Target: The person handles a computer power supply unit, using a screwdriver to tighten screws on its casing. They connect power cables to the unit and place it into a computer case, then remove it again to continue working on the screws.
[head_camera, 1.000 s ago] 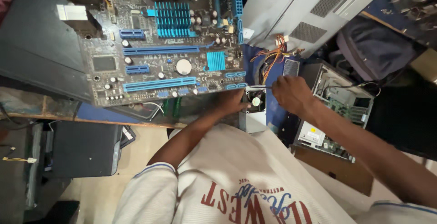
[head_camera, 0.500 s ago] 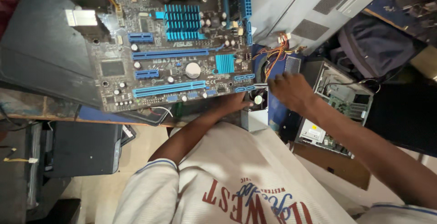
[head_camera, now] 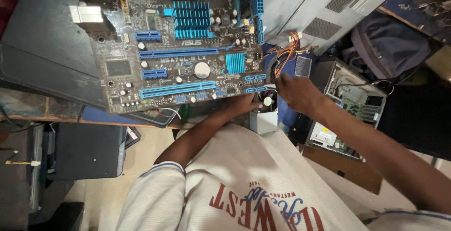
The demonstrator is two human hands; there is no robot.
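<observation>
Your motherboard (head_camera: 183,57) lies on the desk (head_camera: 42,111), reaching its near edge. Your left hand (head_camera: 246,103) rests at the board's near right corner, your right hand (head_camera: 298,92) just beside it. A bundle of wires (head_camera: 284,57) lies behind that hand; an open computer case (head_camera: 347,104) stands to its right.

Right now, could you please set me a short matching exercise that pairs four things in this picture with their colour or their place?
Things:
1. heatsink
2. coin battery
3. left hand
4. right hand

Descriptions:
A. silver and round
B. at the board's lower right corner
C. blue and finned
D. just below the orange wires

Pairs: 1-C, 2-A, 3-B, 4-D
</observation>
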